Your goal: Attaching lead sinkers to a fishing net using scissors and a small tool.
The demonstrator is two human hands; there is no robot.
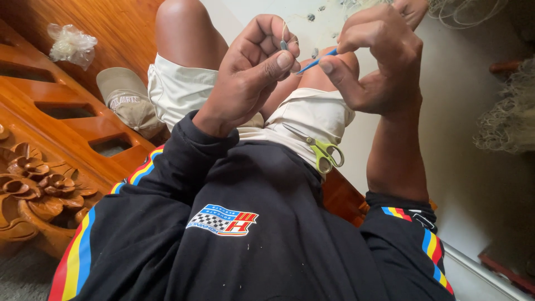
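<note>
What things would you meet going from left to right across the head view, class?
Plastic bag → cap → left hand → blue tool → right hand → netting. The scissors are left out: they lie below the hands, overlapping them in the order.

A home: carved wooden bench (50, 184), pale tiled floor (473, 184), fishing net (510, 111) heaped nearby.

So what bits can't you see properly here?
Head view:
- Small grey piece: pinched in the left hand, mostly covered by fingers.
- Blue tool: far end hidden inside the right hand.
- Scissors: blades partly hidden.
- Net: cut off by the right edge.
</note>
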